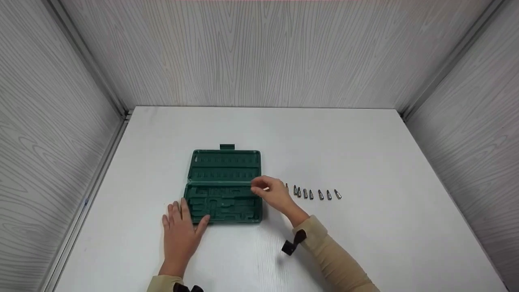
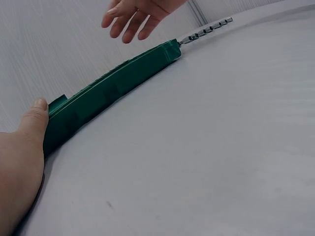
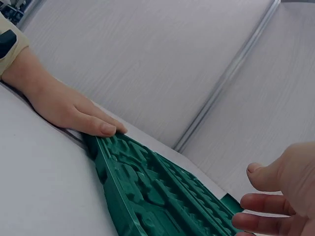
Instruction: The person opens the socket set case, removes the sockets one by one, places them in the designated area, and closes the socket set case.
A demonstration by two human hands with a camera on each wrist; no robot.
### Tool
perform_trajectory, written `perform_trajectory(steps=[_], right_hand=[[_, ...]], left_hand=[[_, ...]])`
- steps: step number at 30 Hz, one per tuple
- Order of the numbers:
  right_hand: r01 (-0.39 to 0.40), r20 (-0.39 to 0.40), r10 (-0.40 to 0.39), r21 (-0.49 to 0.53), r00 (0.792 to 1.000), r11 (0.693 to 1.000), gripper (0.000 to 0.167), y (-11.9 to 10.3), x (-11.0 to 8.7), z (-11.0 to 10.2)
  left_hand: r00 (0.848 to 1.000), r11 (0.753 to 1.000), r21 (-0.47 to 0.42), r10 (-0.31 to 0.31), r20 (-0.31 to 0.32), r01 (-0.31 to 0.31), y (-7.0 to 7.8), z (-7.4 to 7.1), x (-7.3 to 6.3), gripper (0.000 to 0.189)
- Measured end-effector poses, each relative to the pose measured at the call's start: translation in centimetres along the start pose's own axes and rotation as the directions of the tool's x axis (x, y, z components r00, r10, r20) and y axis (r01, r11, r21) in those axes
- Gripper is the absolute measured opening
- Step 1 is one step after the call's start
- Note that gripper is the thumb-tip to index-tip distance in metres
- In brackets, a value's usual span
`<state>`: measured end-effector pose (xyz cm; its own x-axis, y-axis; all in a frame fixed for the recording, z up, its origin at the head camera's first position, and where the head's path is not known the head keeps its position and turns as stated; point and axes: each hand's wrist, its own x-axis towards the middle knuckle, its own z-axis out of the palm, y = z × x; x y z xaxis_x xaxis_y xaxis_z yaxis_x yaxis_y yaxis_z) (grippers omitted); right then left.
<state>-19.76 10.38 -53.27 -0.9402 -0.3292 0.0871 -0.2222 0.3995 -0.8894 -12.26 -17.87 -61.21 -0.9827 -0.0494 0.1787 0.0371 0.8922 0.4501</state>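
Observation:
A green plastic tool case [image 1: 227, 183] lies open on the white table, its moulded tray nearer me and its lid folded back. My left hand [image 1: 179, 229] rests at the near left corner, fingers straight along the left side and thumb [image 2: 35, 115] against the front edge. Over the case's right edge, near the hinge, hovers my right hand [image 1: 275, 194], fingers loosely bent. In the right wrist view its thumb [image 3: 266, 177] stands apart from the fingers and nothing shows between them. A small light piece [image 1: 196, 159] sits in the lid's far left slot.
Several short metal screwdriver bits [image 1: 320, 194] stand in a row on the table [image 1: 365, 243] right of the case, the leftmost partly hidden by my right hand. The lid's latch tab [image 1: 227, 147] sticks out at the back. Grey wood-grain walls [image 1: 259, 52] enclose the table.

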Motion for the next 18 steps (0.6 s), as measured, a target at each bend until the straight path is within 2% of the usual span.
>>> perform_trajectory(steps=[7,15,18], right_hand=[[0.009,0.035,-0.010,0.021,0.999,1.000,0.028,-1.0,2.1,2.6],[0.030,0.057,-0.027,-0.046,0.998,0.999,0.030,-2.2,4.8,5.3],[0.041,0.065,-0.039,-0.039,0.997,0.998,0.030,-2.4,5.7,6.4]], left_hand=[[1.000,1.000,0.003,0.010,-0.008,-0.010,-0.1,0.1,0.0,0.095],[1.000,1.000,0.013,0.001,0.002,-0.001,0.0,0.0,-0.2,0.096],[1.000,1.000,0.015,0.000,-0.001,0.000,0.0,0.0,-0.2,0.097]])
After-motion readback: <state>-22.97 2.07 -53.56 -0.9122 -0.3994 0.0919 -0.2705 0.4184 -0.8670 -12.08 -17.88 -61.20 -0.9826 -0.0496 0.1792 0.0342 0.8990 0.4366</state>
